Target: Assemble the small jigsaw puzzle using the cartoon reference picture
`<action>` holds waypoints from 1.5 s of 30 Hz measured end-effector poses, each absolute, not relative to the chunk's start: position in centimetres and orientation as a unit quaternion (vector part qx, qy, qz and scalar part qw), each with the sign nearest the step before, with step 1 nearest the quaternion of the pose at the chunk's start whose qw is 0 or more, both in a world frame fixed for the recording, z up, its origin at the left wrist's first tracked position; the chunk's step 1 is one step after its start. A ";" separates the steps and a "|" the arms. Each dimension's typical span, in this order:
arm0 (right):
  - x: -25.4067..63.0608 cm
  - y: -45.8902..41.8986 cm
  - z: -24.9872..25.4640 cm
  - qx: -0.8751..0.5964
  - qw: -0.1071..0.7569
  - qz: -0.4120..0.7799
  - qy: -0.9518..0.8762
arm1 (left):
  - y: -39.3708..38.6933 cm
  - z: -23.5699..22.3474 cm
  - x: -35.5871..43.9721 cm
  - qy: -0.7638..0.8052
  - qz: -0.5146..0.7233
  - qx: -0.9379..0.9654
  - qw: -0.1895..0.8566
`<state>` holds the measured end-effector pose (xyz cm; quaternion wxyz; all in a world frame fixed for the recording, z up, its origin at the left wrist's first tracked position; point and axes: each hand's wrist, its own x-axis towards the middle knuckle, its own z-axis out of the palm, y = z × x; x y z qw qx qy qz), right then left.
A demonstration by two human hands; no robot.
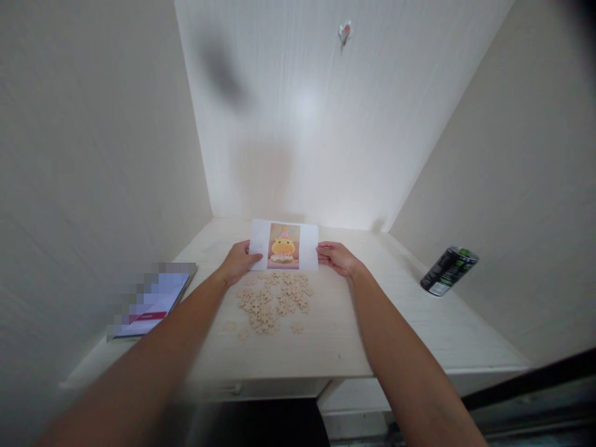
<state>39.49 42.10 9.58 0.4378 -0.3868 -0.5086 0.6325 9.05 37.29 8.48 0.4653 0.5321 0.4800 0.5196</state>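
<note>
A white sheet of paper (308, 248) with a printed picture of a yellow cartoon figure in a pink party hat stands tilted up between my two hands. My left hand (238, 261) grips its left edge, thumb on the front and fingers behind. At the right edge, my right hand (339, 257) pinches the paper, its fingertips partly hidden. Just in front of the sheet lies a loose heap of pale wooden jigsaw pieces (263, 310), blank on the sides that show. A few single pieces (297, 327) lie apart from the heap, nearer to me.
A dark can with green markings (447, 270) stands at the right of the white table (321, 354). On the left lies a flat device with a lit, partly blurred screen (161, 298). Walls close in the table at the back and both sides.
</note>
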 end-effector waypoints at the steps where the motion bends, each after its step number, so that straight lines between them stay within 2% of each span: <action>1: 39.5 42.1 9.5 -0.387 0.440 0.632 -0.507 | 37.3 8.5 9.1 0.478 0.521 0.531 0.468; 19: 40.2 42.8 8.8 -0.378 0.453 0.629 -0.505 | 37.2 8.7 9.5 0.434 0.563 0.475 0.519; 45: 39.9 42.5 8.8 -0.388 0.457 0.629 -0.495 | 37.0 9.1 9.7 0.440 0.573 0.466 0.512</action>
